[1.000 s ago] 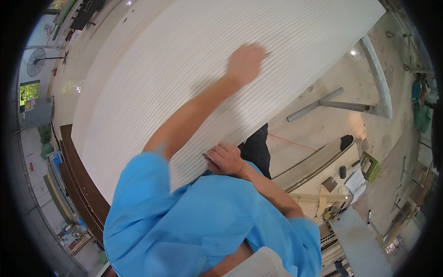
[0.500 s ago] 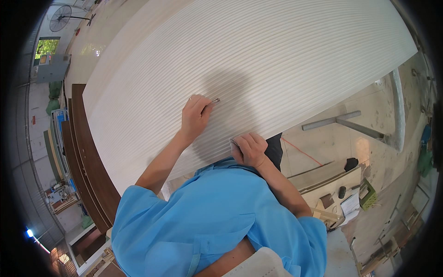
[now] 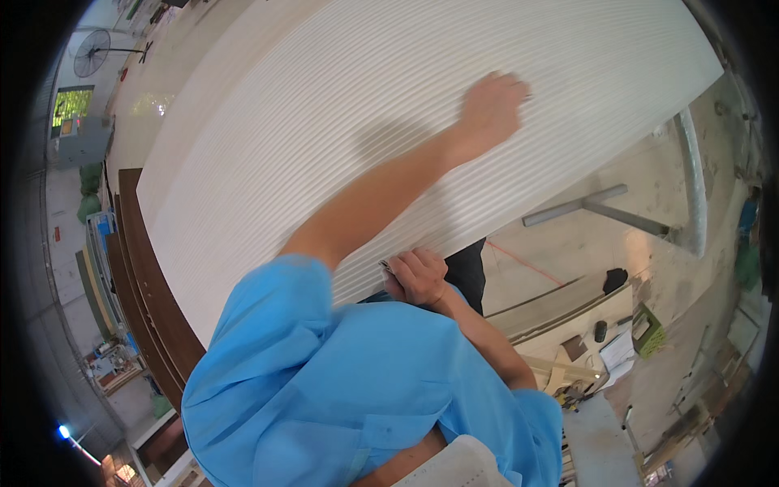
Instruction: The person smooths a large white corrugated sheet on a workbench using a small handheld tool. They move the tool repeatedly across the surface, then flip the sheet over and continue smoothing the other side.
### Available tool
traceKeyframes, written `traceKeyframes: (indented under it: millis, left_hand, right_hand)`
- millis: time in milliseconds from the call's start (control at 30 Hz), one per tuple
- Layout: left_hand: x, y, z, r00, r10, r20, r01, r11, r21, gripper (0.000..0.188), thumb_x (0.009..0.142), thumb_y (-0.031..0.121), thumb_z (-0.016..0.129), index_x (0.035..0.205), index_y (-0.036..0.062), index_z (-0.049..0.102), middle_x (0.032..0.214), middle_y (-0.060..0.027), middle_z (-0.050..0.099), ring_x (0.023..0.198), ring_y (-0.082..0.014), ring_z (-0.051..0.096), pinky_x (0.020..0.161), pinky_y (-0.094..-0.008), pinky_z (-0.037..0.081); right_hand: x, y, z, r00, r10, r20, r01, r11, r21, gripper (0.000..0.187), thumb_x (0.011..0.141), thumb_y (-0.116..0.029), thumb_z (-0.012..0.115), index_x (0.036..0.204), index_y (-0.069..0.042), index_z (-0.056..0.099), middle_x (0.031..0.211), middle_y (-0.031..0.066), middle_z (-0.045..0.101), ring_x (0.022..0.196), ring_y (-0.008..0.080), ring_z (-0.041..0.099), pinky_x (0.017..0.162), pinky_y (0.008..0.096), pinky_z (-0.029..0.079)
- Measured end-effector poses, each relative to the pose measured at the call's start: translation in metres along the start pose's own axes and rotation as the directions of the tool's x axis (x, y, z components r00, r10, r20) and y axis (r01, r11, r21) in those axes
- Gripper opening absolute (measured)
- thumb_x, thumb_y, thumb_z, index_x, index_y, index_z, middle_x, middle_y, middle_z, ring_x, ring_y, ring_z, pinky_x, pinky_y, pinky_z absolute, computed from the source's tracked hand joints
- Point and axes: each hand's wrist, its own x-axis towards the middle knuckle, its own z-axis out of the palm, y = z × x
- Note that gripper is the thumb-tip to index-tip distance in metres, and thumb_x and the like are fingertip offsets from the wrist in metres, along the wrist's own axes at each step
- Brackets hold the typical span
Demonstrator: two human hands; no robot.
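Note:
A large pale panel with fine parallel ridges (image 3: pixel 284 154) spreads before me. My left hand (image 3: pixel 492 115) is closed and pressed on the ridges toward the panel's right part, its arm stretched across. A tiny dark edge shows past its fingertips; the rest of what it holds is hidden. Close to my body, at the panel's near edge, my right hand (image 3: pixel 420 276) is closed on a small folded grey piece (image 3: pixel 385 269), perhaps sandpaper. That piece sticks out on the thumb side.
Dark brown boards (image 3: pixel 144 284) stand along the panel's left side. A metal frame leg (image 3: pixel 692 183) and crossed grey bars (image 3: pixel 600 204) are below the panel's right edge. On the right, a workbench (image 3: pixel 560 325) bears a notebook (image 3: pixel 618 355), beside a green crate (image 3: pixel 649 331).
My left hand has swept far to the right and away from me along the ridges, still closed. My right hand has shifted slightly left and nearer, keeping the grey piece.

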Motion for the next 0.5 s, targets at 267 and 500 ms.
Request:
traceKeyframes:
  millis: [267, 500]
  left_hand:
    - [0.036, -0.004, 0.029, 0.996, 0.086, 0.015, -0.083, 0.989, -0.121, 0.023, 0.09, 0.0, 0.055, 0.104, 0.0063, 0.071, 0.11, -0.0106, 0.069, 0.107, -0.0326, 0.064, 0.09, -0.0457, 0.056]
    - [-0.282, -0.069, -0.193, 0.962, -0.272, 0.025, 0.269, 0.958, 0.098, 0.011, 0.084, -0.003, 0.069, 0.091, 0.0054, 0.072, 0.088, -0.0115, 0.069, 0.083, -0.0312, 0.065, 0.073, -0.0429, 0.053]
  right_hand:
    - [0.003, 0.002, -0.004, 0.999, -0.002, 0.035, 0.0, 0.999, 0.052, 0.017, 0.075, -0.013, 0.073, 0.09, -0.008, 0.067, 0.073, 0.0041, 0.06, 0.057, 0.0226, 0.057, 0.05, 0.0359, 0.045]
    - [-0.001, 0.004, 0.001, 1.0, -0.013, -0.009, 0.014, 0.999, 0.046, 0.017, 0.072, -0.012, 0.073, 0.088, -0.009, 0.067, 0.072, 0.0025, 0.061, 0.056, 0.0197, 0.057, 0.049, 0.0318, 0.043]
